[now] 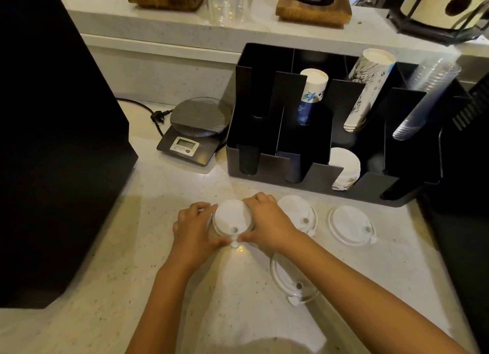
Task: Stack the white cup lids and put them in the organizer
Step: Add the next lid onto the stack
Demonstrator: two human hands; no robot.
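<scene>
A white cup lid [232, 218] is held flat-side up over the speckled counter [164, 195], directly in front of the black organizer [312, 173]. It is gripped from both sides: the left hand [194, 228] closes on its left rim and the right hand [267, 221] on its right rim, fingers curled round the far edge and thumbs pressed together at the near edge. Whether a single lid or a stack is clamped cannot be told. The lid is round, so no long axis is defined; its sip hole and small tab point toward the viewer, away from the organizer.

Three further lids lie flat on the counter, all with tabs pointing the same way — away from the organizer. One [300, 216] lies just in front of the organizer, partly covered by the right hand; another [350, 225] lies to the right of it, near the organizer's front right corner; a third [293, 283] lies farther from the organizer, partly under the right forearm.

Inside the organizer, a stack of white lids [345, 168] stands on edge in a front compartment, third slot from the left. Behind it, paper cup stacks [370, 89] lean in the rear compartments — rims down. A digital scale [195, 131] sits just left of the organizer.
</scene>
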